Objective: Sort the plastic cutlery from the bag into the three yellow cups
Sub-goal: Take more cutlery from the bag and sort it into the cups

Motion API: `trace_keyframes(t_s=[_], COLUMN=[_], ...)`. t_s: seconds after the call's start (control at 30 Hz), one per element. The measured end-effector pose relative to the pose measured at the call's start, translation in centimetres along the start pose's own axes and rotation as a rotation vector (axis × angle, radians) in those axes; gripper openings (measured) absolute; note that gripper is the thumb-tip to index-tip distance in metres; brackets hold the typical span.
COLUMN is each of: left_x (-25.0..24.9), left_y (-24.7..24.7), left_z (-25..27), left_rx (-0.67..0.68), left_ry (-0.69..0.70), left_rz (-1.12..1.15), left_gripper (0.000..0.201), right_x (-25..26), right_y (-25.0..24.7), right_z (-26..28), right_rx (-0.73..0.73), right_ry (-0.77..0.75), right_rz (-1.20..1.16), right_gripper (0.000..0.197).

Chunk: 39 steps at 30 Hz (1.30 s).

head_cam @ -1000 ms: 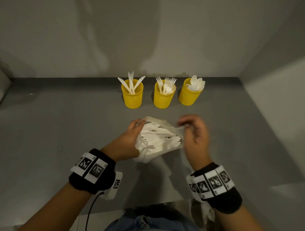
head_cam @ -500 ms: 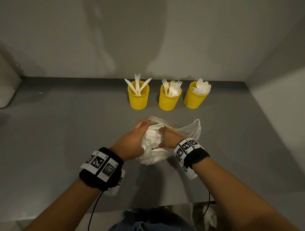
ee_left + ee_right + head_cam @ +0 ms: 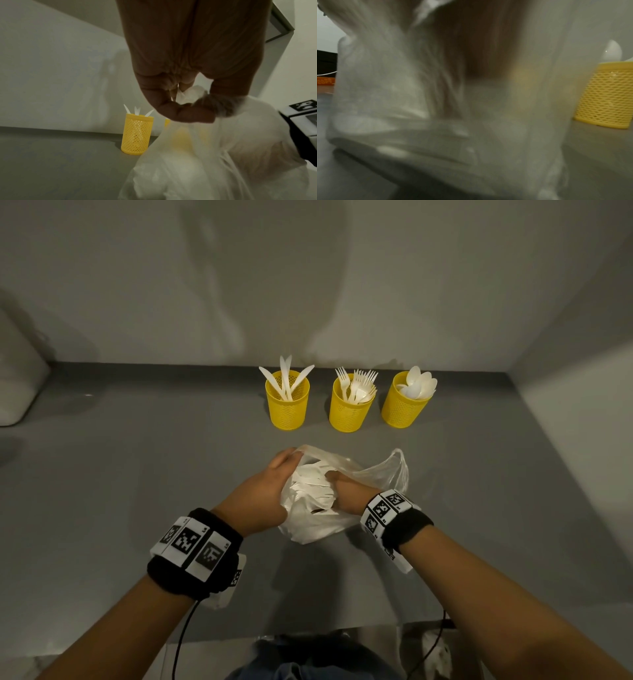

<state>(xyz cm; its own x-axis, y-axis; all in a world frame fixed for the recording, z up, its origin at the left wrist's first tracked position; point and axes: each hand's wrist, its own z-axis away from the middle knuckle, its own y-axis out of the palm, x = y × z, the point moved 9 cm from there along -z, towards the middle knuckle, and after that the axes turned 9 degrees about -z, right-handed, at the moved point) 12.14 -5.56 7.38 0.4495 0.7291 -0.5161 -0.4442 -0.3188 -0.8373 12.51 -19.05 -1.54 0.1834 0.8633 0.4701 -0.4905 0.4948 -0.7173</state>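
A thin translucent plastic bag (image 3: 318,522) of white cutlery (image 3: 310,474) lies on the grey table, in front of three yellow mesh cups. The left cup (image 3: 287,405) holds knives, the middle cup (image 3: 348,412) forks, the right cup (image 3: 403,409) spoons. My left hand (image 3: 289,458) pinches the bag's left rim between thumb and fingers (image 3: 185,109) and holds it up. My right hand (image 3: 337,484) reaches into the bag's mouth, its fingers hidden among the cutlery. The right wrist view is blurred by bag film (image 3: 436,121), with the spoon cup (image 3: 606,97) beside it.
Grey walls close off the table at the back (image 3: 308,285) and on the right (image 3: 582,422). A pale rounded object (image 3: 17,392) stands at the far left. The table's near edge (image 3: 308,635) lies just before my body.
My right hand left the bag's right edge and went into the bag's mouth. The left hand kept its hold on the rim. The bag's right handle now lies slack.
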Motion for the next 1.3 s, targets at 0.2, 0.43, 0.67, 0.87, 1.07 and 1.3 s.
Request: trace_keyframes(t_s=[0.2, 0.43, 0.67, 0.87, 1.07, 1.3], left_x=[-0.2, 0.4, 1.6, 3.2, 8.3, 15.9], left_y=[-0.9, -2.3, -3.5, -4.5, -8.8, -12.9], left_z=[-0.1, -0.3, 0.1, -0.1, 2.6, 9.2], left_rx=[0.011, -0.012, -0.051, -0.109, -0.297, -0.470], left_ry=[0.022, 0.038, 0.017, -0.051, -0.237, -0.476], left_rz=[-0.031, -0.074, -0.028, 0.043, 0.064, 0.059], left_gripper=[0.091, 0.091, 0.089, 0.088, 0.081, 0.080], right_x=[0.6, 0.3, 2.9, 4.6, 7.1, 8.6], right_y=[-1.8, -4.3, -9.2, -10.3, -10.8, -8.7], right_z=[1.4, 4.3, 8.7, 10.0, 10.7, 9.2], right_rx=[-0.037, -0.016, -0.321, -0.367, -0.481, -0.459], right_ry=[-0.105, -0.152, -0.369, -0.425, -0.556, -0.566], right_rz=[0.075, -0.089, -0.173, -0.750, -0.978, -1.178], right_gripper=[0.022, 0.049, 0.035, 0.021, 0.012, 0.007])
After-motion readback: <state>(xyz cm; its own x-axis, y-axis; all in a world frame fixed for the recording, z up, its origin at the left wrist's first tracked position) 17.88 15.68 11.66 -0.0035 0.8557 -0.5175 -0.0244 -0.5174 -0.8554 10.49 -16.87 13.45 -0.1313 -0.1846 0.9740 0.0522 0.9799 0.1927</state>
